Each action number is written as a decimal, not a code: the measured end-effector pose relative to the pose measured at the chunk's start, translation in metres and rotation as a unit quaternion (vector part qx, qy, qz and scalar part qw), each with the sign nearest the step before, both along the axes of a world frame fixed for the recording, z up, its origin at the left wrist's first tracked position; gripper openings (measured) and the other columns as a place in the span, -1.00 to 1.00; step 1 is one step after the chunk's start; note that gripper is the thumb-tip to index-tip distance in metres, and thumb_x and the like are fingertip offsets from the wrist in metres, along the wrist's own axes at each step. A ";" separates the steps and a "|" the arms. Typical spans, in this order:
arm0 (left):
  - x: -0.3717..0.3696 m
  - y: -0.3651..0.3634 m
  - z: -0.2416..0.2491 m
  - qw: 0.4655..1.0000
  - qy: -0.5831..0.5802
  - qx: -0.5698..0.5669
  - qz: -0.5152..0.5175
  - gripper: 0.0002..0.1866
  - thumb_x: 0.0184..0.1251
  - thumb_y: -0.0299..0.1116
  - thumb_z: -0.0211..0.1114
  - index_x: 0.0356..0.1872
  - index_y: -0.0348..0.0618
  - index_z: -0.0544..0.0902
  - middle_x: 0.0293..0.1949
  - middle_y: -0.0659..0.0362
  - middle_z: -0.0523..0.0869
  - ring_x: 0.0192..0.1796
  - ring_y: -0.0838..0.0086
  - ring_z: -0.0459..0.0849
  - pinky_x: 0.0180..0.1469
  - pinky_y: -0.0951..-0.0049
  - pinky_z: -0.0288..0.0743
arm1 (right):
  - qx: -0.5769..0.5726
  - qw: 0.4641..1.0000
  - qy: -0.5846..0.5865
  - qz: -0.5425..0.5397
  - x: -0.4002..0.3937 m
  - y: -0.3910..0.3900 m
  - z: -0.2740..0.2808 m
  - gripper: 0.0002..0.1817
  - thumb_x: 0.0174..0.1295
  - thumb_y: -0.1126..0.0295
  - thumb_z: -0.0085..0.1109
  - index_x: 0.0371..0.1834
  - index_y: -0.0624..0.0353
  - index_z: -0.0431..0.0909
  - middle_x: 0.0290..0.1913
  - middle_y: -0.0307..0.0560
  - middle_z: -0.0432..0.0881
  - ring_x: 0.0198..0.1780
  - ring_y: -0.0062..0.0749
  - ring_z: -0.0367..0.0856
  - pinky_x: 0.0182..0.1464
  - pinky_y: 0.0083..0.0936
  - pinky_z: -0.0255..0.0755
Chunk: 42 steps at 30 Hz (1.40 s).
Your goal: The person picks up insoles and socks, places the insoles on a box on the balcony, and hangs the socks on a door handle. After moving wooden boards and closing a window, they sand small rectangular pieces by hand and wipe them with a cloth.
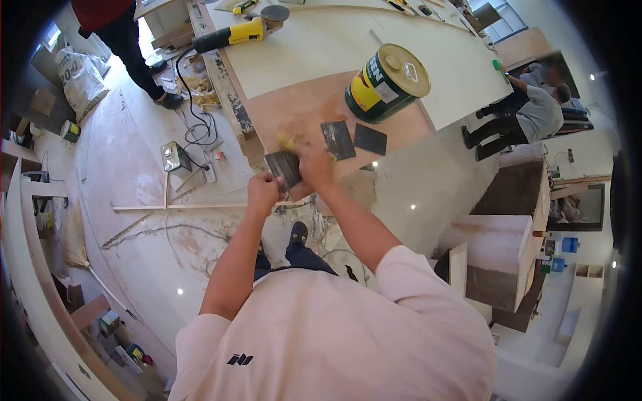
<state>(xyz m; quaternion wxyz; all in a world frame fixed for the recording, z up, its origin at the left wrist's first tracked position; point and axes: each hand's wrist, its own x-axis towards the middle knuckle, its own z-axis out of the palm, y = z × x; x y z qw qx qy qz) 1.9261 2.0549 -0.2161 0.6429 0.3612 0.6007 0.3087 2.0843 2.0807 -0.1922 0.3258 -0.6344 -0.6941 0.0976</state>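
Observation:
Near the table's front edge, my left hand [265,192] pinches the lower left edge of a dark square piece [284,168]. My right hand [314,164], blurred by motion, is at the right side of that piece, with a yellowish thing [287,141] at its fingers that is too smeared to identify. Two more dark pieces, one streaked [338,140] and one plainer [370,139], lie on the brown board [267,110] to the right. Behind them a green and yellow can [388,83] stands with its lid on.
A yellow and black angle grinder [231,35] lies at the table's left edge, its cord hanging to the floor. A metal tin [175,158] and a power strip [209,174] are on the floor. One person stands at upper left; others are at right.

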 end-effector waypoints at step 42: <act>-0.055 -0.023 0.084 0.976 -0.207 0.035 -0.050 -0.87 0.34 -0.41 0.30 -0.34 -0.24 0.57 -0.42 0.19 0.62 -0.40 0.46 0.65 -0.30 0.41 0.68 | -0.222 0.837 0.500 -0.014 -0.008 -0.050 0.083 -0.80 0.26 0.49 0.28 -0.11 0.39 0.63 -0.29 -0.20 0.68 -0.31 -0.64 0.57 -0.23 -0.65 0.48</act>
